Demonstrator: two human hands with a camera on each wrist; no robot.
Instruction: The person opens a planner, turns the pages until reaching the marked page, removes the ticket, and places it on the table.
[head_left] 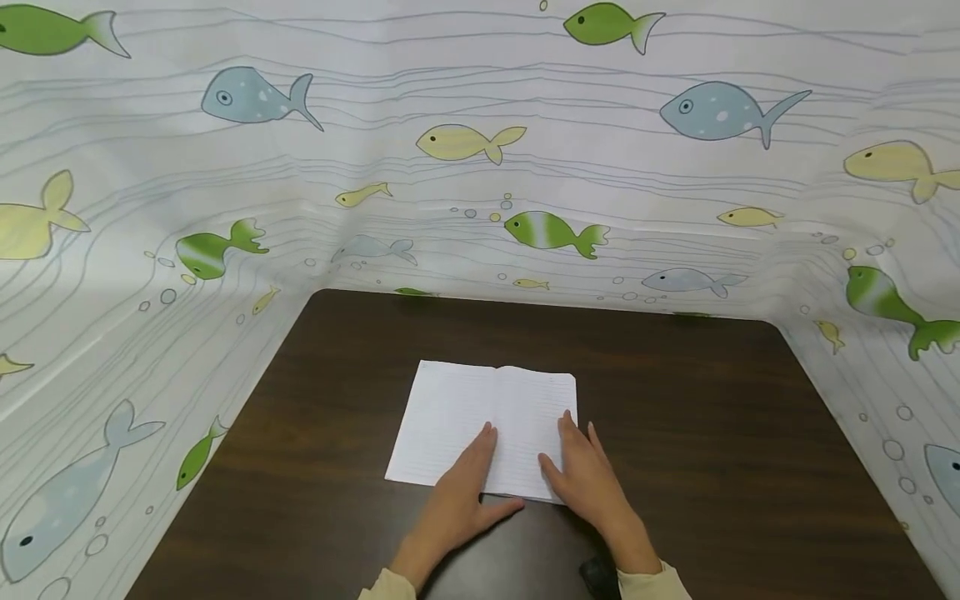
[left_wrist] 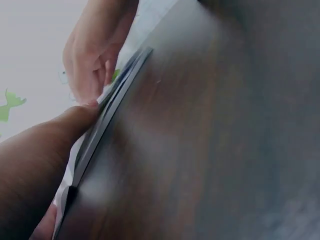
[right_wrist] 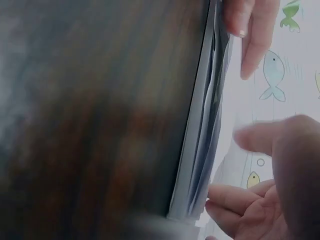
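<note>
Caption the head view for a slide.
Left hand and right hand at an open, lined notebook on a dark table, fish-patterned backdrop behind.

Head view: above and behind the hands, facing forward-down, farthest off.
Wrist views: close, low over the table, facing the notebook, sharing its near edge.

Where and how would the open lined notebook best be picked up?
Probably by the right page's outer edge, coming from the right, thumb above and fingers beneath all the leaves. The notebook lies spread flat on the table, so its edges offer the likeliest hold; the right hand is at that side, the left hand nearer the centre fold.
</note>
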